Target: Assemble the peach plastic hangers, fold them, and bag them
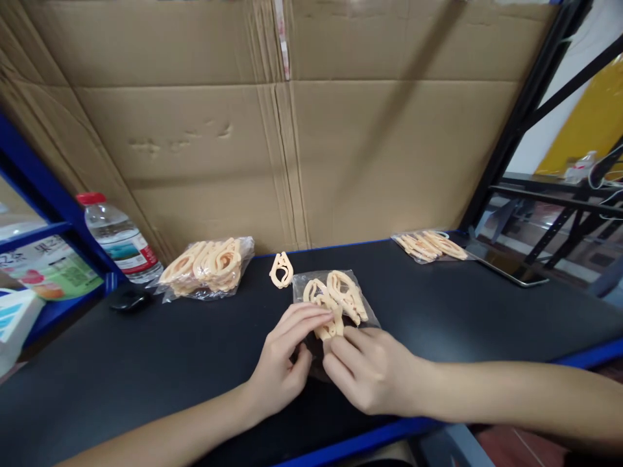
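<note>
A clear plastic bag (372, 318) lies flat near the middle of the table, with a beige folding hanger (346, 295) inside it, folded up. Another folding hanger (333, 323) is at the bag's near end, between my hands. My left hand (287, 353) has its fingers bent over this hanger from the left, the thumb tucked below. From the right, my right hand (372, 370) pinches the hanger's near end with curled fingers. Whether it also grips the bag's edge is hidden. A single folded hanger (281, 270) lies loose beyond the bag.
A full bag of beige hangers (209, 267) sits at back left, near a red-capped water bottle (121, 240) and a black mouse (130, 298). At back right lie another bag of hangers (431, 246) and a phone (509, 264). Cardboard (195, 130) walls the table's (185, 350) rear.
</note>
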The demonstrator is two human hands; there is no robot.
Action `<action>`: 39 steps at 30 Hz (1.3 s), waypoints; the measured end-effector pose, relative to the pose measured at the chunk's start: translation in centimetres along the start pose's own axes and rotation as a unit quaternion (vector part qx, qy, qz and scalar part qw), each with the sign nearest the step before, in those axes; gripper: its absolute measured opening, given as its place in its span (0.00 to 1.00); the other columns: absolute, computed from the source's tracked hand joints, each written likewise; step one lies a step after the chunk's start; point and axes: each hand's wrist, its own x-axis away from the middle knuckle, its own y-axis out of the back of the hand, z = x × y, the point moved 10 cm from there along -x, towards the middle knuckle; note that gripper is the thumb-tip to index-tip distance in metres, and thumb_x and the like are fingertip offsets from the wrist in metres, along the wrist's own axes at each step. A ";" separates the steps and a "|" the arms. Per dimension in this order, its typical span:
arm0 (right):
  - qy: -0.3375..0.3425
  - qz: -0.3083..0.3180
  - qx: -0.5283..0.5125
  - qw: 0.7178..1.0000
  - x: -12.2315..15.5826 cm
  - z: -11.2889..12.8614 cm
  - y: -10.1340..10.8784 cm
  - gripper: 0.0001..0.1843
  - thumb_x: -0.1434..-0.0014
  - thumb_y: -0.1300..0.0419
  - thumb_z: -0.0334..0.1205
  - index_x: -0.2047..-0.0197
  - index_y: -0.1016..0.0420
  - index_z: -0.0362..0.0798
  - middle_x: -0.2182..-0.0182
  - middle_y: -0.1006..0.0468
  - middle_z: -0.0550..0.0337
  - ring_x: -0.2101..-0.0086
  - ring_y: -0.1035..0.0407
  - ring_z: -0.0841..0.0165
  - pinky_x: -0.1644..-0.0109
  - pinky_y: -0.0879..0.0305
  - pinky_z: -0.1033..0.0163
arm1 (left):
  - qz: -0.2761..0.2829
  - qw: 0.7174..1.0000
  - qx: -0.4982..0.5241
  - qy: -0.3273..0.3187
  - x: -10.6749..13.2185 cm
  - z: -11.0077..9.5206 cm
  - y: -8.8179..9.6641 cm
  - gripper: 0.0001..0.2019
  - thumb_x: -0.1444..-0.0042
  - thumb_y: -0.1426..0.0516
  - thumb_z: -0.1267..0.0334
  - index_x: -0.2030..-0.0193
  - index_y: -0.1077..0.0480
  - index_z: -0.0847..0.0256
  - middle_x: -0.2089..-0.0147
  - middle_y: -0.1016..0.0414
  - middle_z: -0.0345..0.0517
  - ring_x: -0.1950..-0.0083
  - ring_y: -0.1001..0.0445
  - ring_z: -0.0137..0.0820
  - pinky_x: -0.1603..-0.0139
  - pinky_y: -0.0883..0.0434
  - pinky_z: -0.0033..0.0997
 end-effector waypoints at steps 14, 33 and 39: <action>-0.045 0.094 0.063 0.993 0.9 -0.3 -6.7 0.13 0.42 0.50 0.27 0.58 0.27 0.34 0.66 0.22 0.42 0.67 0.26 0.56 0.64 0.28 0.53 | 0.007 1.000 0.023 0.007 0.4 0.2 -0.3 0.30 0.51 0.54 0.83 0.43 0.34 0.60 0.46 0.30 0.50 0.43 0.34 0.38 0.41 0.34 0.47; -0.066 0.120 -0.043 0.990 1.6 -0.7 -6.9 0.18 0.42 0.52 0.23 0.50 0.31 0.32 0.53 0.25 0.39 0.53 0.29 0.58 0.49 0.32 0.55 | 0.061 0.998 0.000 -0.033 0.8 -0.6 -1.7 0.35 0.57 0.54 0.84 0.39 0.40 0.62 0.42 0.35 0.51 0.39 0.39 0.39 0.37 0.40 0.50; -0.087 0.194 -0.184 0.960 0.4 -1.8 -2.7 0.11 0.44 0.50 0.26 0.64 0.27 0.42 0.69 0.23 0.54 0.72 0.29 0.68 0.67 0.32 0.64 | 0.064 0.998 0.011 -0.002 0.7 -0.2 -1.6 0.33 0.56 0.53 0.83 0.42 0.38 0.61 0.44 0.33 0.52 0.43 0.36 0.39 0.41 0.36 0.48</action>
